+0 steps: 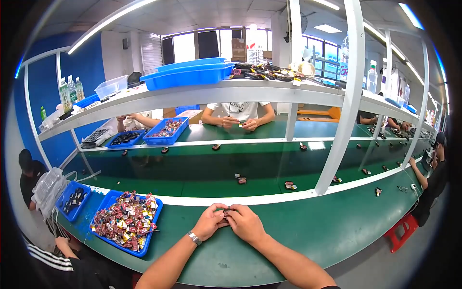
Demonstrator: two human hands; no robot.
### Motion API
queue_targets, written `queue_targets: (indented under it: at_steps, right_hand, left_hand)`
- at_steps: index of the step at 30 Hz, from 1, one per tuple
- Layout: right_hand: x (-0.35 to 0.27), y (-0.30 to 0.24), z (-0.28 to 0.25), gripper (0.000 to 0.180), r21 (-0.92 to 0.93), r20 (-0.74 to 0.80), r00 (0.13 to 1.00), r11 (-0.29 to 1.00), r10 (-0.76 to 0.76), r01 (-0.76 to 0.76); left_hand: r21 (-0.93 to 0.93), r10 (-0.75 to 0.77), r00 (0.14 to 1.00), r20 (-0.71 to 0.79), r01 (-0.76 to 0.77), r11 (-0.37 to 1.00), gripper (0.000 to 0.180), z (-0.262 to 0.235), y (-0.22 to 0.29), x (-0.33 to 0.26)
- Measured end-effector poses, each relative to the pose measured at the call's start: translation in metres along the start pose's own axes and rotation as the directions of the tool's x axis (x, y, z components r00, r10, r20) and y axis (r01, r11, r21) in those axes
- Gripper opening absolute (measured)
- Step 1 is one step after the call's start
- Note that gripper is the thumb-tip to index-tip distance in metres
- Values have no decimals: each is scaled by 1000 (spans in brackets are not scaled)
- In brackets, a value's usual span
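On the table (308,233), a tray (109,197) lies left of the left hand (209,222) — the belt (202,168) behind both.

White metal shelf (260,90): carries shallow blue plastic trays (190,77), stacked; left of them, an open clear plastic box (110,88).
Left shelf end: holds three transparent plastic bottles (72,90), standing close together.
Grey floor (368,262) at right: bears a red plastic stool (404,230), near a person in black clothes (436,180).
Pale ceiling (192,13): bears a long white tube lamp (109,25), glowing.

Strip lights (100,29) shone above a white shelf (269,91) and green surface (308,236), a blue wall (89,60) standing left of bright windows (185,47).
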State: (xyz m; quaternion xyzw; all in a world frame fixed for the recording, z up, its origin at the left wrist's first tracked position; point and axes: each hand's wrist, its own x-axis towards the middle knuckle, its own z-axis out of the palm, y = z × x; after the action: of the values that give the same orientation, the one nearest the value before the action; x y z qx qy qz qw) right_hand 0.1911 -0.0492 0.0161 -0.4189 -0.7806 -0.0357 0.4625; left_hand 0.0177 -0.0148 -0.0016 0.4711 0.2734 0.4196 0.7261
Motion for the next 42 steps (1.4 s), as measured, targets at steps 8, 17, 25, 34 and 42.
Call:
queue_targets:
  at_steps: [8,17,25,34,42]
  right_hand:
    - [-3,4,5,12,30,-31,999,999,21,-20]
    - [-3,6,10,8,5,-32,999,1000,17,-16]
    - [3,13,0,14,381,62,973,895,224,-231]
    - [-1,15,9,19,434,125,937,831,327,-348]
    - [-3,30,15,19,511,146,836,684,528,-521]
  left_hand:
    - [8,-16,1000,-9,16,1000,24,1,-2,0]
    - [-3,-18,999,-45,18,1000,21,3,1,0]
    - [154,33,990,-137,-11,988,18,8,-1,1]
    - [302,83,986,-145,-35,953,16,14,-3,1]
    - [226,109,981,-161,-71,972,21,19,-3,3]
